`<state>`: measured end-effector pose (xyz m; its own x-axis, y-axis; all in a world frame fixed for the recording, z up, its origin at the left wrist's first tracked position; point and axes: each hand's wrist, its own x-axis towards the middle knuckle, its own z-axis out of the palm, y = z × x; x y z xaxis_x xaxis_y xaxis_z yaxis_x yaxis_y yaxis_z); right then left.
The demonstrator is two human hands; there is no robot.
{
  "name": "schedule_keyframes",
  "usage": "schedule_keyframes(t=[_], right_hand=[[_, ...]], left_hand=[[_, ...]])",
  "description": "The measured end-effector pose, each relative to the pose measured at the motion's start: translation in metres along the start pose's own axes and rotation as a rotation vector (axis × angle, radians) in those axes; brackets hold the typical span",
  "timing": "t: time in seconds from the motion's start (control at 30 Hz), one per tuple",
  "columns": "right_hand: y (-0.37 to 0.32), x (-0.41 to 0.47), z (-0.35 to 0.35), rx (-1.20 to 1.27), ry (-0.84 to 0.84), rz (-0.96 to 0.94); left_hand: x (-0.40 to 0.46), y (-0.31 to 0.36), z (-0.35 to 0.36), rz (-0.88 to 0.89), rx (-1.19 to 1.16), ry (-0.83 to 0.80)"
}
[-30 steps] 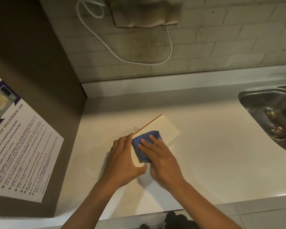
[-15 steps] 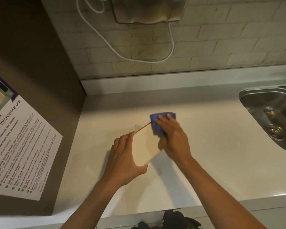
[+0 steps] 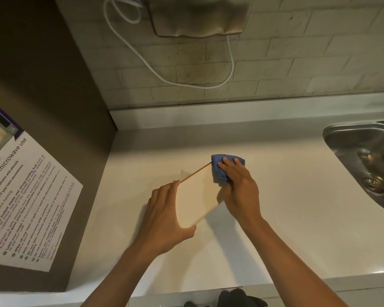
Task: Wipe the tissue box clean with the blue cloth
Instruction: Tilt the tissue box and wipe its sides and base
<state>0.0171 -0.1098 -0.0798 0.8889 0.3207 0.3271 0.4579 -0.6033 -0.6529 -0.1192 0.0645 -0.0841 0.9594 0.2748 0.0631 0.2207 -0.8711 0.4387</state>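
A pale cream tissue box (image 3: 196,198) with a thin orange edge lies on the white counter (image 3: 286,218). My left hand (image 3: 167,220) grips its near left end, fingers along the side and thumb under the front corner. My right hand (image 3: 239,188) presses a folded blue cloth (image 3: 220,168) onto the box's far right corner. A bit of white tissue (image 3: 184,175) sticks out by the box's left side. Part of the box top is hidden under my right hand.
A steel sink (image 3: 368,160) is set into the counter at the right. A brown wall panel with a microwave-use notice (image 3: 24,196) closes off the left. A tiled wall with a mounted unit (image 3: 197,16) and white cable (image 3: 186,83) stands behind.
My right hand slid the blue cloth from the box's near middle up to its far corner over the last second. The left hand kept its hold on the box.
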Motion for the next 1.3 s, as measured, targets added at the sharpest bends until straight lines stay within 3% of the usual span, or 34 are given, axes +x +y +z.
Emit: schedule_keyframes(t=[0.23,0.43,0.57,0.7,0.87,1.13,1.23,1.3], right_hand=[[0.008,-0.017,0.006,0.053,0.132,-0.087],[0.012,-0.018,0.0,0.101,0.095,-0.109],[0.022,-0.008,-0.023,0.334,0.196,0.009],[0.024,0.011,-0.053,0.476,0.355,0.198],[-0.002,0.02,-0.063,0.483,0.237,-0.031],[-0.04,-0.004,-0.063,0.34,0.095,-0.31],[-0.059,-0.017,-0.064,0.265,-0.033,-0.53],[-0.059,-0.015,-0.065,0.262,-0.101,-0.552]], left_hand=[[0.027,0.031,0.004,0.036,0.298,0.034],[0.066,0.084,0.036,0.085,0.362,0.099],[0.075,0.084,0.032,0.031,0.23,0.09],[0.062,0.064,0.009,0.041,-0.112,0.171],[0.054,0.062,0.01,-0.007,-0.446,0.182],[0.048,0.071,0.006,0.012,-0.553,0.259],[0.034,0.061,0.01,-0.019,-0.494,0.29],[0.027,0.056,0.012,0.016,-0.56,0.271]])
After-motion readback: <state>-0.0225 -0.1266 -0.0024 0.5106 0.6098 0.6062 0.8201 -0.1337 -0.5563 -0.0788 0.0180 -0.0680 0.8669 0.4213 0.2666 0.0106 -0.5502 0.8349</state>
